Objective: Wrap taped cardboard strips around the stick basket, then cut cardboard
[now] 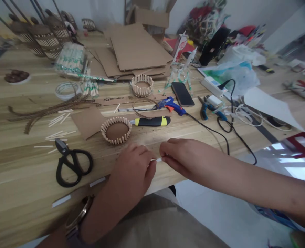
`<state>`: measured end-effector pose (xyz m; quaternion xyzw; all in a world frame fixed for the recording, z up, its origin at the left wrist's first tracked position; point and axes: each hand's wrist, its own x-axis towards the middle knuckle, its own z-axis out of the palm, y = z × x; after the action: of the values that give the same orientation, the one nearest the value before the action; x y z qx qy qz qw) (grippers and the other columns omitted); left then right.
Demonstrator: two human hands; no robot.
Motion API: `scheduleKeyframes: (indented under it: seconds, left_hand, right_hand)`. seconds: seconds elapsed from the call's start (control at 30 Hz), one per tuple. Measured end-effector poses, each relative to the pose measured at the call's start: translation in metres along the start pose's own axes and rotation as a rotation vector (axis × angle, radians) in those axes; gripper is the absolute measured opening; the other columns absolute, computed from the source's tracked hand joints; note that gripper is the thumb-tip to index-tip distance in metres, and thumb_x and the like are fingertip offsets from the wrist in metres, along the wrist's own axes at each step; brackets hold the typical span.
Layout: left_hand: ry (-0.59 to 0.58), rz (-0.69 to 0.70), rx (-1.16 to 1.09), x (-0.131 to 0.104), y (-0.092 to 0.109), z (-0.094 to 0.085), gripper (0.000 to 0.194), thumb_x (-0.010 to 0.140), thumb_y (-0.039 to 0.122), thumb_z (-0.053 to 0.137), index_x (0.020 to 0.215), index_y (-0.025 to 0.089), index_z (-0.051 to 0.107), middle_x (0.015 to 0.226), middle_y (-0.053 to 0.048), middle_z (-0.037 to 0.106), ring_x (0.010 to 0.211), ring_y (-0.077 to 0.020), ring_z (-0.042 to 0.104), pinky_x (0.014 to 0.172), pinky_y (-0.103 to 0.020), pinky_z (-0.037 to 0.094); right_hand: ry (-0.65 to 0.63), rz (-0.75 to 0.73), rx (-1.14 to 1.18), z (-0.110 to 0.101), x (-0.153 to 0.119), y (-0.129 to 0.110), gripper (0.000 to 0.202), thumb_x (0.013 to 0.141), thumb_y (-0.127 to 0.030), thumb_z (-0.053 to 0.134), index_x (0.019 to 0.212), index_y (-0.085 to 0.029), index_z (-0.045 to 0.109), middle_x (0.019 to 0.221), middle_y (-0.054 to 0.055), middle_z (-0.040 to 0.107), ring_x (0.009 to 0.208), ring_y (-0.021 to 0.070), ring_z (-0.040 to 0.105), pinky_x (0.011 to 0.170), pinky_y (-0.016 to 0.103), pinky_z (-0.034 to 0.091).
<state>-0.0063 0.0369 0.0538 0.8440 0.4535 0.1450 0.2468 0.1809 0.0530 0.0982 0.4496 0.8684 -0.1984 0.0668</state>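
Both my hands are low over the near edge of the table, fingers pinched and a short gap apart. A thin, pale sliver (pixel 158 159) spans the gap between them; its kind is too small to tell. My left hand (pixel 133 168), with a watch on the wrist, is closed at one end. My right hand (pixel 179 155) is closed at the other. Just beyond the left hand stands a ring of short wooden sticks around a brown cardboard disc (pixel 117 132). A yellow and black utility knife (pixel 152 121) lies behind it. Black-handled scissors (pixel 73 163) lie left.
A blue glue gun (pixel 171 105) trails its cord rightward past pliers (pixel 206 108). A second stick ring (pixel 142 86), a phone (pixel 182 94) and cardboard sheets (pixel 139 46) are farther back. Loose sticks (pixel 55 120) and brown braided cord (pixel 46 110) lie left.
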Motion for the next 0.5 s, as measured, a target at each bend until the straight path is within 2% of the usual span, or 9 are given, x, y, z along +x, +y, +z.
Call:
scheduleKeyframes:
  seconds: [0.13,0.33,0.5]
  left_hand:
    - [0.012,-0.060,-0.121,0.000,-0.002,0.003,0.022,0.091,0.013,0.051,0.079,0.020,0.068,0.083,-0.005,0.071,0.086,-0.0246,0.060,0.080,-0.041,0.047]
    - [0.064,-0.038,-0.166,-0.002,-0.002,0.001,0.017,0.082,0.010,0.055,0.070,0.020,0.062,0.071,-0.001,0.066,0.078,-0.0223,0.059,0.071,-0.035,0.044]
    - [0.219,0.033,-0.220,-0.001,-0.003,-0.003,0.020,0.077,0.005,0.053,0.065,0.020,0.054,0.065,0.003,0.060,0.070,-0.0168,0.055,0.066,-0.030,0.040]
  right_hand:
    - [0.037,0.000,-0.040,0.001,-0.004,-0.006,0.013,0.096,-0.017,0.050,0.086,-0.019,0.057,0.078,0.001,0.061,0.067,0.0172,0.058,0.059,0.029,0.031]
    - [0.135,-0.054,-0.056,0.006,-0.010,-0.009,0.014,0.095,-0.016,0.052,0.084,-0.019,0.058,0.076,0.001,0.061,0.066,0.0171,0.059,0.057,0.029,0.035]
    - [0.369,-0.103,0.079,0.016,-0.017,-0.010,0.018,0.100,-0.018,0.045,0.090,-0.019,0.061,0.081,0.004,0.067,0.074,0.0177,0.065,0.064,0.028,0.047]
